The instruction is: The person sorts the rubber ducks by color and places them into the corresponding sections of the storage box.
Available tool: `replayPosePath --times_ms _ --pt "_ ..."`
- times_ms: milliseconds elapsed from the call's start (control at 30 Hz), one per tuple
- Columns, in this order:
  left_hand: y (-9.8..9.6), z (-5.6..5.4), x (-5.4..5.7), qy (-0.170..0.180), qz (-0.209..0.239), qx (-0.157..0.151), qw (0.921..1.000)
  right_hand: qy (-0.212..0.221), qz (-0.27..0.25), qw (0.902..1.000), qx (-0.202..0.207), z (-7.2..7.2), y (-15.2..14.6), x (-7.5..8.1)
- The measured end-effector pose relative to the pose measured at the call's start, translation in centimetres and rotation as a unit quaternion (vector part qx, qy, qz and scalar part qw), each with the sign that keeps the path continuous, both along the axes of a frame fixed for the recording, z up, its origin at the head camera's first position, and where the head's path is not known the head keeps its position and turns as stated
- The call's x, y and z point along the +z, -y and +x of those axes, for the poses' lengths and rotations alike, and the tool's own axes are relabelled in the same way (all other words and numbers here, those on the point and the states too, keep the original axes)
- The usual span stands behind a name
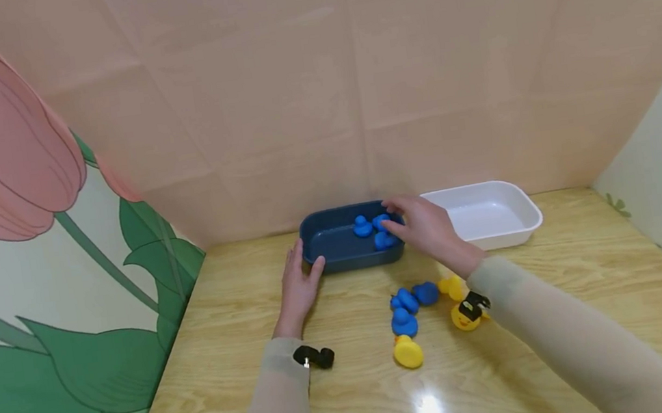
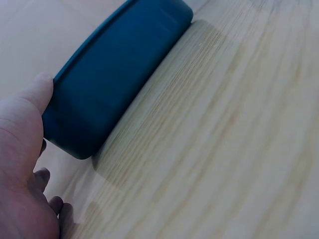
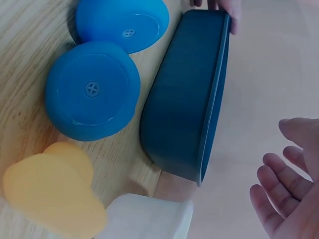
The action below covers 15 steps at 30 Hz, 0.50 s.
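Note:
My left hand rests against the left end of the dark blue tray, its thumb at the tray's wall and its fingers along the side. Over the tray's right end is my right hand, fingers loosely bent and apart. The right wrist view shows nothing between that hand's thumb and fingers. Inside the tray, near its right end, lie a blue rubber duck and two more blue ducks close under my right fingertips. In the left wrist view the thumb touches the tray's corner.
A white tray stands right of the dark one. In front lie several blue ducks, some on their sides, and yellow ducks, one nearest me and others beside my right sleeve. A pink cloth backdrop hangs behind.

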<state>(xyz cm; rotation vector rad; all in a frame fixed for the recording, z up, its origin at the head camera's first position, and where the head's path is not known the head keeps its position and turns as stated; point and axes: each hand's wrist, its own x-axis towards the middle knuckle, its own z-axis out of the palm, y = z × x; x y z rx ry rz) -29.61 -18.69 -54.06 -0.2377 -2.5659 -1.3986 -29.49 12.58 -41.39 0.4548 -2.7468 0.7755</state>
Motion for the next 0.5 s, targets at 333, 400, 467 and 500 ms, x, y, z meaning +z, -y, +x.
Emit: replayPosePath --times_ms 333,400,467,500 --pt "0.0 0.3 0.2 0.009 0.002 0.005 0.9999 0.004 0.012 0.9999 -0.001 1.4 -1.1 -0.2" --pt "0.1 0.4 0.2 0.008 0.003 0.004 1.0000 0.001 0.013 0.9999 0.000 1.8 -1.5 -0.3" --pt "0.1 0.3 0.2 0.006 0.004 0.002 1.0000 0.001 0.012 0.9999 0.002 2.2 -1.9 -0.4" --pt "0.1 0.3 0.3 0.005 0.004 0.002 1.0000 0.002 0.011 0.9999 0.003 2.4 -2.0 -0.4"
